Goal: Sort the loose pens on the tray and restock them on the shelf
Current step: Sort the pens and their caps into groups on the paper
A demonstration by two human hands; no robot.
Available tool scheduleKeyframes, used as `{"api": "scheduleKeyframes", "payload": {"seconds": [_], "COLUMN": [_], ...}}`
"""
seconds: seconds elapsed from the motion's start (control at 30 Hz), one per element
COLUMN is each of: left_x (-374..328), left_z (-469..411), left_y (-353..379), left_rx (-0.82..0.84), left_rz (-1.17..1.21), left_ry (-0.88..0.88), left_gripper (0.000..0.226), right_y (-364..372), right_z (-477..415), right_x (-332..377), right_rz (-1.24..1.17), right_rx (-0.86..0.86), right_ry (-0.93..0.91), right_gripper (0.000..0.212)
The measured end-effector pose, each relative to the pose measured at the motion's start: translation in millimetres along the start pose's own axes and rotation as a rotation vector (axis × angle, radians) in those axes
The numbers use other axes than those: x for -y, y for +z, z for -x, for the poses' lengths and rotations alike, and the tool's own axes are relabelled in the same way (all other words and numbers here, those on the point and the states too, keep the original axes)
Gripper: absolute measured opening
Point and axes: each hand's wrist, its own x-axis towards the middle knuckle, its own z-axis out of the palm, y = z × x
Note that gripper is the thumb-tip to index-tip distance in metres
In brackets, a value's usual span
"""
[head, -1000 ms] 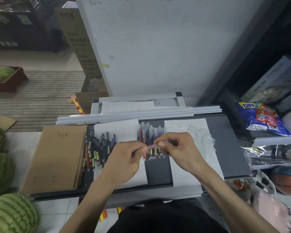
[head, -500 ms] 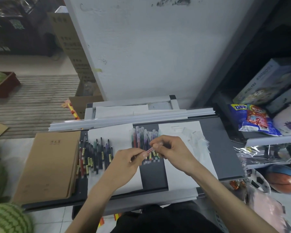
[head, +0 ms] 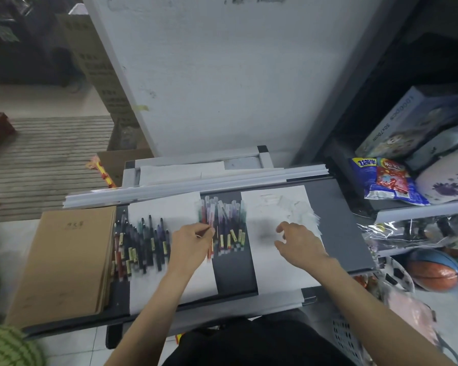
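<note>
Setting the pen down neatly is, I judge, the step in hand. The dark pens [head: 140, 241] lie in a loose heap on white paper at the left. Just right of them the left hand [head: 193, 241] pinches the top of a thin red pen [head: 210, 249] at the left edge of the capped row [head: 228, 225]. The pen should go in parallel with that row, caps level, without nudging its neighbours askew. The right hand [head: 299, 241] hovers over the other sheet with its fingers loosely curled and holding nothing. It is free to steady the row or reach the clear wrappers [head: 296, 210] just beyond it.

A watermelon [head: 8, 347] sits on the floor at the far left, and brown notebooks [head: 64, 260] are stacked beside the heap. The grey tray [head: 339, 220] carries everything. To its right is the shelf [head: 421, 210], which holds a snack bag [head: 381, 180], and a basketball [head: 434, 270] lies below.
</note>
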Motion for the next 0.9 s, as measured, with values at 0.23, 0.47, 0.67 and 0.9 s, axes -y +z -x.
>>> {"api": "scheduleKeyframes", "payload": {"seconds": [0.23,0.47,0.67,0.9], "left_x": [6.7,12.2,14.6,21.2], "left_z": [-37.4,-40.4,-34.8,-25.4], "left_y": [16.3,26.5,28.0,21.1], "left_rx": [-0.007,-0.010,-0.009,0.009], "left_rz": [-0.144,-0.176,-0.116,-0.092], "left_ry": [-0.073,-0.104,-0.124,-0.128], "left_gripper": [0.014,0.022,0.032,0.029], "right_y": [13.7,17.8,14.3,13.0], "right_z": [-3.0,-9.6,-10.3,-11.8], "right_x": [-25.5,-29.7,-30.2,-26.7], "right_rz": [0.308,0.329,0.331,0.291], "right_rx": [0.035,-0.009,-0.046,-0.114], "right_ry": [-0.057,-0.119,-0.108,-0.116], "right_gripper": [0.040,0.034,0.030,0.019]}}
